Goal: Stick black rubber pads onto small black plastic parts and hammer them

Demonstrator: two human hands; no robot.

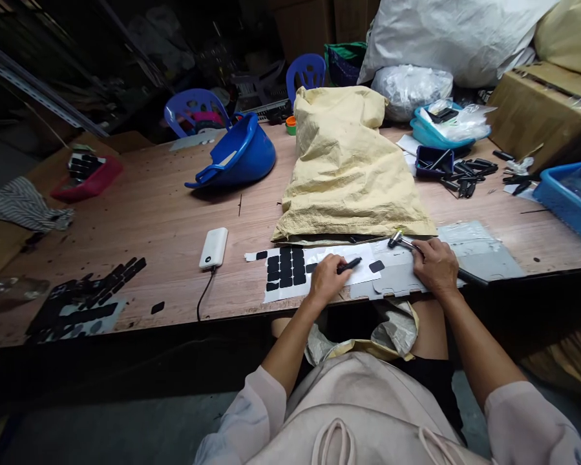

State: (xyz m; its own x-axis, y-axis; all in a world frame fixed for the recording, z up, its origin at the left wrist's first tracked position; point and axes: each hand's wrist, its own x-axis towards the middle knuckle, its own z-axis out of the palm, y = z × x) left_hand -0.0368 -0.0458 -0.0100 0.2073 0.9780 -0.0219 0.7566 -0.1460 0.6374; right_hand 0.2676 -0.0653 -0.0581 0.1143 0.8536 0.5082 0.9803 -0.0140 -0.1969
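Note:
My left hand is closed round a small black cylindrical piece, over a white sheet. Rows of black rounded patches lie on the sheet left of that hand, and a single black patch lies to its right. In my right hand is a small hammer, its metal head pointing left and its dark handle reaching out to the right. Beneath the hammer is a grey board along the table's front edge.
A yellow sack lies just behind the sheet. On the left are a white power bank with a cable, a blue basin and black pieces. Black cylinders, a small dark tray and a blue basket are on the right.

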